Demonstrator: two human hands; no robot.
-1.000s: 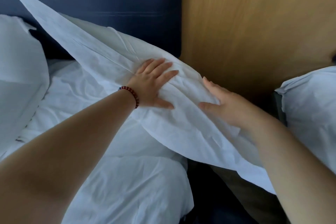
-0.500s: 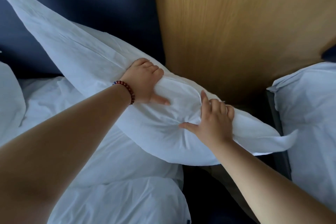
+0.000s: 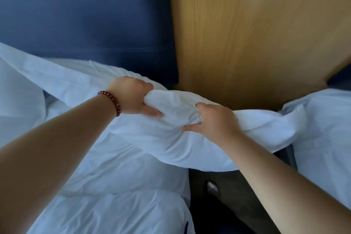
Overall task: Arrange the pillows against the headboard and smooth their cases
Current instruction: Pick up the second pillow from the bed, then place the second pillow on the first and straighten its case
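Observation:
A white pillow [image 3: 176,138] in a creased case is held off the bed, stretching from the left edge to the right over the gap between two beds. My left hand [image 3: 133,97], with a red bead bracelet on the wrist, grips its upper edge with curled fingers. My right hand [image 3: 212,121] grips a bunch of the case a little to the right. The dark blue padded headboard [image 3: 85,15] rises behind the pillow. A second white pillow [image 3: 17,91] lies at the far left.
A wooden wall panel [image 3: 256,34] stands right of the headboard. White rumpled bedding [image 3: 114,195] covers the bed below my arms. Another white pillow or duvet [image 3: 322,138] lies on the neighbouring bed at right. A dark floor gap [image 3: 218,205] separates the beds.
Both hands went from lying flat on the pillow to gripping it. The pillow has swung from a steep slant to nearly level, lower in front of the headboard.

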